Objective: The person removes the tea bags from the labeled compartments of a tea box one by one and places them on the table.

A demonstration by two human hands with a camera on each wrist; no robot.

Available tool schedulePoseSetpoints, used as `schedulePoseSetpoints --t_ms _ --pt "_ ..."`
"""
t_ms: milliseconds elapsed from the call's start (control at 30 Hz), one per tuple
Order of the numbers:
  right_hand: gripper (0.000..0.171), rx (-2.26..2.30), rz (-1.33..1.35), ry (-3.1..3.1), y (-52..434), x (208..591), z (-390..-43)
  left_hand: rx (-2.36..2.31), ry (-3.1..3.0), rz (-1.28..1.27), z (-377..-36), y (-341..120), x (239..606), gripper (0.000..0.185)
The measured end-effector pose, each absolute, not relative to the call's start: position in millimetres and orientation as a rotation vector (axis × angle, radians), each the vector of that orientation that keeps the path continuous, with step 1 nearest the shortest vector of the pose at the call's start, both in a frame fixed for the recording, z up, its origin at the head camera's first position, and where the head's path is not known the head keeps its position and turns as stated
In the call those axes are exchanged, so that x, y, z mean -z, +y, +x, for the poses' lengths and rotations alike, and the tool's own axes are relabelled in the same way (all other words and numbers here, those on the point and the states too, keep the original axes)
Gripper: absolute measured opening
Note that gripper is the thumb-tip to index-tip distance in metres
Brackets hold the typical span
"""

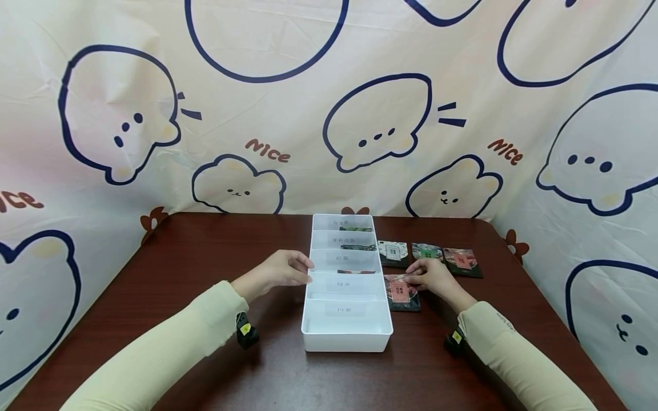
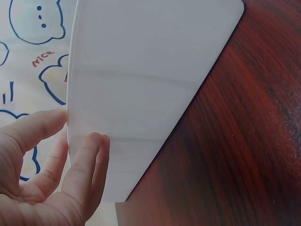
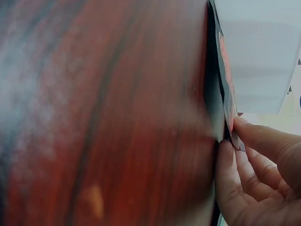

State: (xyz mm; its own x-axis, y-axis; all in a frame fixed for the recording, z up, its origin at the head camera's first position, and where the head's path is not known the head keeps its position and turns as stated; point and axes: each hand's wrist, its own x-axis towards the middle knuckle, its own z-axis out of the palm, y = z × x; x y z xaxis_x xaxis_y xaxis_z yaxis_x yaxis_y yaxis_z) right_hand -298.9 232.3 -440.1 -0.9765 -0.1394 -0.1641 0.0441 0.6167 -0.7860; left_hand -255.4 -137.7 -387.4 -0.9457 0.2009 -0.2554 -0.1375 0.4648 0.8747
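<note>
A white divided tray (image 1: pixel 308 319) with labelled compartments stands mid-table. My left hand (image 1: pixel 307 272) rests with straight fingers (image 2: pixel 89 160) against the tray's left outer wall (image 2: pixel 141 84). To the right of the tray lies a dark tea packet with a red label (image 1: pixel 401 294). My right hand (image 1: pixel 412 278) pinches its far edge between thumb and fingers (image 3: pixel 254 136). In the right wrist view the packet (image 3: pixel 225 80) is seen edge-on with that edge lifted off the wood. Some far compartments hold packets (image 1: pixel 357 229).
Three more tea packets lie in a row behind my right hand: a dark one (image 1: pixel 393 253), a green one (image 1: pixel 426 251) and a red one (image 1: pixel 462 261). The brown wooden table (image 1: pixel 205 274) meets a cartoon-print cloth backdrop (image 1: pixel 329 114) at its far edge and sides.
</note>
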Motion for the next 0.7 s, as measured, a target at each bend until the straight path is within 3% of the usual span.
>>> schedulePoseSetpoints --t_ms 700 --pt "0.021 1.077 -0.073 2.720 232.9 442.5 -304.1 -1.473 2.398 0.058 -253.7 -137.0 385.5 0.031"
